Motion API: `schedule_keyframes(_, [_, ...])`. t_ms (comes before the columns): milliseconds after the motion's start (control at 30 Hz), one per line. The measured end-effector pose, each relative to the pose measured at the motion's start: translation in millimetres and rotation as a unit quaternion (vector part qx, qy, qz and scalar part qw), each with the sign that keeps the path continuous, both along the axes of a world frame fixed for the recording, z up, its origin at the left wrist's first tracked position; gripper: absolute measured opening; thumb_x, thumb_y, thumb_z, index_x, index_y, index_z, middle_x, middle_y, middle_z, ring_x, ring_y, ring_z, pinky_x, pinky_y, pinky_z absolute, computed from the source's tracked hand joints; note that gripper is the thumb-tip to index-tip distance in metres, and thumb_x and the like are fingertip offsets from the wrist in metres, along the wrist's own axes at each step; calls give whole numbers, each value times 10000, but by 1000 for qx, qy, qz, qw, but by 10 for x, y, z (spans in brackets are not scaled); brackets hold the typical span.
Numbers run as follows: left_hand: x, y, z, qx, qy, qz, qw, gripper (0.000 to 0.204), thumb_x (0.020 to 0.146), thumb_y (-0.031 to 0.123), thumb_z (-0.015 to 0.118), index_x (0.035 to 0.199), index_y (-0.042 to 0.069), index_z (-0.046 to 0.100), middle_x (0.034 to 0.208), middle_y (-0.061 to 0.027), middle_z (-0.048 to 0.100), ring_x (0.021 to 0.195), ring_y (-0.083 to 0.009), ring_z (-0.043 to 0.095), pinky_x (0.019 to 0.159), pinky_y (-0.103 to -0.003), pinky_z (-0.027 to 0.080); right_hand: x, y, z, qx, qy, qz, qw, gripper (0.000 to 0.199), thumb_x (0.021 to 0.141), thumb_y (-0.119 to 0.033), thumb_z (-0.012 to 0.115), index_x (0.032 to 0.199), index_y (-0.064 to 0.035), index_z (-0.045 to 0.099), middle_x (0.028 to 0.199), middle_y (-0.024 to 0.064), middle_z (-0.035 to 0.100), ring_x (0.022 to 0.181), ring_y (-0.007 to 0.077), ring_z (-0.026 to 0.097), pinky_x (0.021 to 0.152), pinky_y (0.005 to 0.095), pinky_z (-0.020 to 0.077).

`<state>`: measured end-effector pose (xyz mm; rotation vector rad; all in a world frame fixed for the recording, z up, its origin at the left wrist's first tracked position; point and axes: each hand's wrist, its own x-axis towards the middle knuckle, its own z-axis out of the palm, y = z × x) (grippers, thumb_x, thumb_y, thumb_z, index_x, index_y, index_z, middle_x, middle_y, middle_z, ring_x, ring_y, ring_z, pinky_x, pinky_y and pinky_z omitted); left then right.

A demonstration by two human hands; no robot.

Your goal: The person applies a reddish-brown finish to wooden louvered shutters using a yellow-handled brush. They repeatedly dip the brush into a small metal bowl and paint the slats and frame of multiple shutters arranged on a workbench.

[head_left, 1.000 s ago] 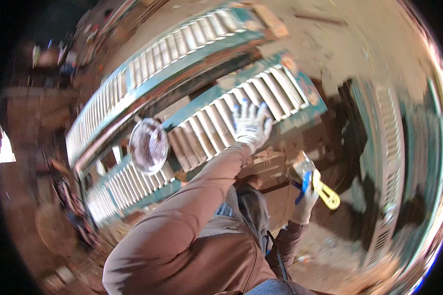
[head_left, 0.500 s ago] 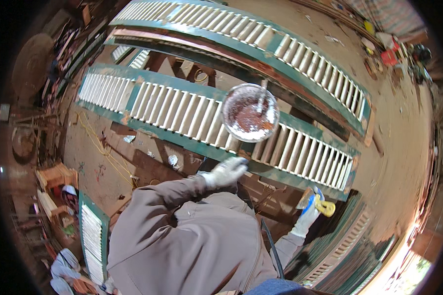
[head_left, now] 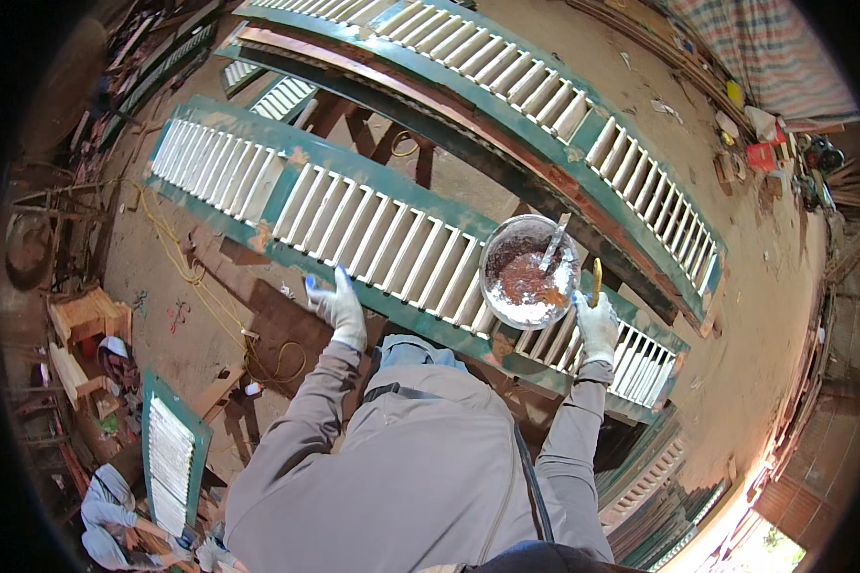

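I am standing over a green louvred shutter (head_left: 392,244) lying flat on reddish wooden trestles (head_left: 354,124); a clear bowl of reddish-brown filler (head_left: 528,277) is sitting directly on its slats; a second shutter (head_left: 506,86) is lying parallel just beyond; the dirt floor (head_left: 201,325) beneath is carrying a yellow rope (head_left: 186,272) and a smaller shutter (head_left: 170,458).

Green-framed shutter (head_left: 373,239) with white slats; white gloves; bowl (head_left: 528,272) holds seemingly reddish-brown paste
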<state>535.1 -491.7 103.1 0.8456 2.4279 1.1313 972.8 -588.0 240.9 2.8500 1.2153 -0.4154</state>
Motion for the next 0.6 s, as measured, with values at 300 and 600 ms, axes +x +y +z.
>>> schedule_keyframes(300, [-163, -249, -665, -59, -368, 89, 924, 453, 896, 469, 760, 1140, 152, 549, 946, 10, 602, 791, -126, 590, 617, -320, 493, 19, 172, -374, -45, 117, -83, 989, 794, 837, -653, 641, 1026, 115, 712, 1082, 353, 682, 1106, 452, 660, 960, 492, 510])
schedule_keyframes(600, [-343, -96, -506, -85, -476, -29, 875, 580, 905, 519, 744, 1179, 36, 573, 1063, -42, 638, 904, -166, 596, 783, -377, 514, -31, 121, -365, 49, 156, -144, 976, 707, 777, -597, 747, 942, 90, 726, 914, 290, 726, 955, 402, 723, 821, 467, 552])
